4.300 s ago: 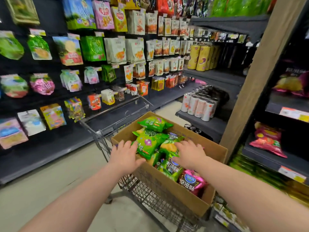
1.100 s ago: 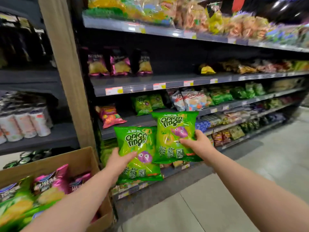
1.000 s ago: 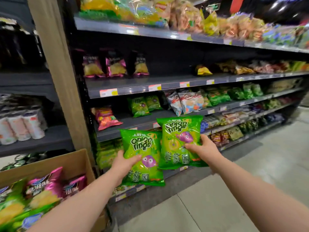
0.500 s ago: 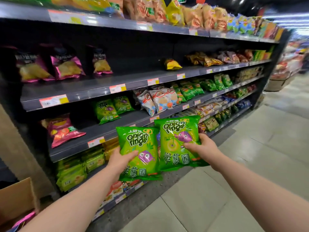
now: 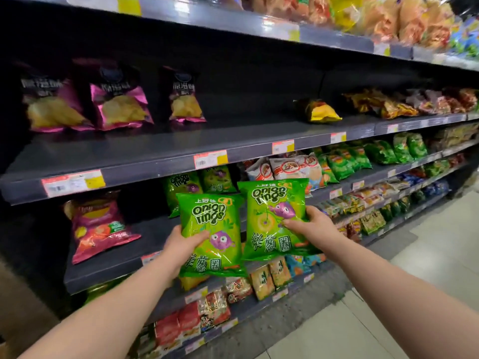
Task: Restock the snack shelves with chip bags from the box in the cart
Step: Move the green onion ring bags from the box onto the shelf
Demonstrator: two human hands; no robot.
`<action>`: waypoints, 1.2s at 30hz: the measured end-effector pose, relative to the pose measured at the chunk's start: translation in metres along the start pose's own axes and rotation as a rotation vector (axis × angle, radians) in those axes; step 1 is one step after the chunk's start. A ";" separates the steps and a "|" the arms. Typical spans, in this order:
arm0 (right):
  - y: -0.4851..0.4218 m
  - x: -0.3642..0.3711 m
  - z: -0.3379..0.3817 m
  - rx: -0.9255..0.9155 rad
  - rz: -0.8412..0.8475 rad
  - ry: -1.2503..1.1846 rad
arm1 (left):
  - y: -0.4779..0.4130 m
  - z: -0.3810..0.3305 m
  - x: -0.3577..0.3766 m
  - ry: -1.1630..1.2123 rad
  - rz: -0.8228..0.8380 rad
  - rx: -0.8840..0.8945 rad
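Before the middle shelf | left bag was gripped, fingers curled round its edge, by left hand; right bag likewise by right hand | both were held label-outward, probably to match shelved bags at 12 o'clock

- Left onion-rings bag — bright green, glossy, sealed and puffed, with a purple cartoon onion under the lettering. It is upright in the air, front to the camera, with the left grip holding its lower left edge.
- Right onion-rings bag — same design, upright and slightly higher. Its left edge meets the first bag, and the right grip pinches its right side.
- Snack shelf behind them is dark grey, with two matching green bags standing at its back.
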State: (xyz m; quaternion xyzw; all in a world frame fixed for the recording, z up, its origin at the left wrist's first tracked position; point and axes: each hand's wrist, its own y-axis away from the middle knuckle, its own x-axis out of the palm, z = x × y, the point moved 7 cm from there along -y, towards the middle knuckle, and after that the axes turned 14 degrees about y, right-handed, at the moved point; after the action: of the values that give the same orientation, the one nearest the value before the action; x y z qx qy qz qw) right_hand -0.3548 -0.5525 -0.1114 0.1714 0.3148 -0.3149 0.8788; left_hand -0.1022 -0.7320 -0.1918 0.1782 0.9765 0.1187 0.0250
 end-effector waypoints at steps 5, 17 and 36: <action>-0.070 0.030 0.009 -0.023 0.027 -0.005 | -0.042 0.007 -0.027 -0.004 -0.089 -0.027; -0.231 0.099 0.027 -0.122 0.103 0.134 | -0.109 0.020 -0.053 0.096 -0.350 -0.035; -0.377 0.209 0.010 -0.199 0.227 0.145 | -0.195 0.045 -0.030 0.260 -0.496 0.040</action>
State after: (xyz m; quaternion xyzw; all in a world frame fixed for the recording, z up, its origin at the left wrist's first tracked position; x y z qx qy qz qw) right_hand -0.4735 -0.9313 -0.2808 0.1404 0.3855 -0.1677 0.8964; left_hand -0.1365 -0.9100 -0.2823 -0.0824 0.9874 0.1117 -0.0755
